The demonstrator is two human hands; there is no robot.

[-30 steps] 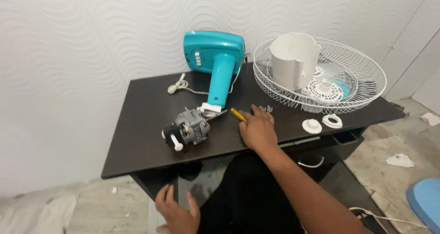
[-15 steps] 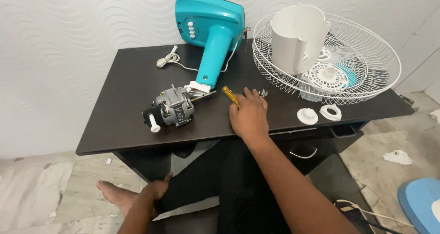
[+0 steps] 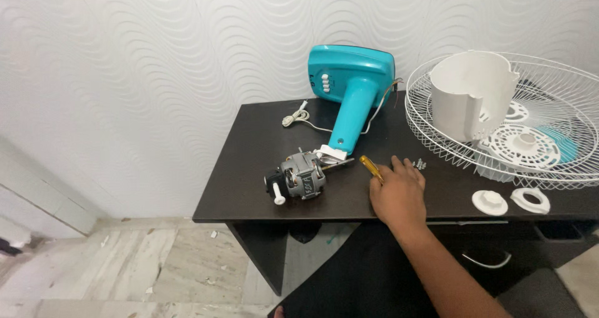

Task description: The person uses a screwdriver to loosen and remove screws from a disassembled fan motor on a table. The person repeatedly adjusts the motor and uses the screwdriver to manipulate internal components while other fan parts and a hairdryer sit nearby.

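Note:
My right hand lies flat on the dark table, fingers over a yellow-handled screwdriver and next to a few small screws. I cannot tell whether the fingers grip the screwdriver or just rest on it. Left of the hand lies a grey fan motor with a white shaft tip, wired to a teal fan base that leans near the wall. My left hand is out of view.
A white wire fan guard lies at the right with a white motor housing and a white and teal hub in it. Two white ring nuts sit near the table's front edge. A white cord lies by the wall.
The view has swung left and down toward the floor. My left hand, seen low by my lap before, has left the frame. My right hand stays on the screwdriver.

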